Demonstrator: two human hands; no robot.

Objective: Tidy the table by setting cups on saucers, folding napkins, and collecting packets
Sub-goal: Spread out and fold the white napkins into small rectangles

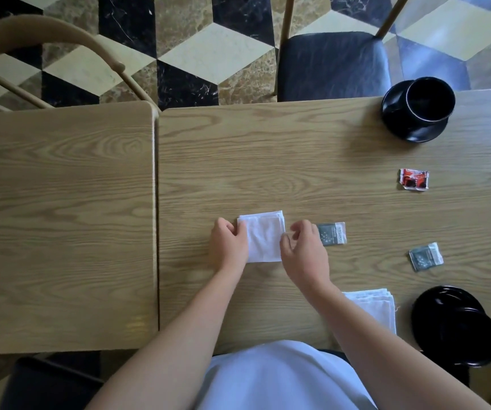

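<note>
- My left hand [228, 244] pinches the left edge of the white napkin [263, 238], fingers curled onto the cloth; the napkin lies flat on the wooden table [268, 161], already folded into a small rectangle.
- My right hand [303, 248] sits at the napkin's right edge with fingers bent over it; I judge it has hold of that edge, though the fingertips are partly hidden.
- A 2nd napkin [377, 306] lies folded near the table's front edge, partly under my right forearm, so folding looks nearly finished.
- 1 black cup [429, 97] stands on its saucer [398, 125] at the far right corner: that one looks done.
- Another black cup and saucer [457, 324] sit at the near right; the cup seems to rest on the saucer, but the dark glare makes it hard to be sure.
- 3 packets are uncollected, each lying apart: a grey packet [331, 233] just beside my right hand, a 2nd grey packet [426, 256] further right, and a red packet [414, 179] beyond them.
- As I read it, cups and napkins are close to settled, and gathering the packets is the main step left.
</note>
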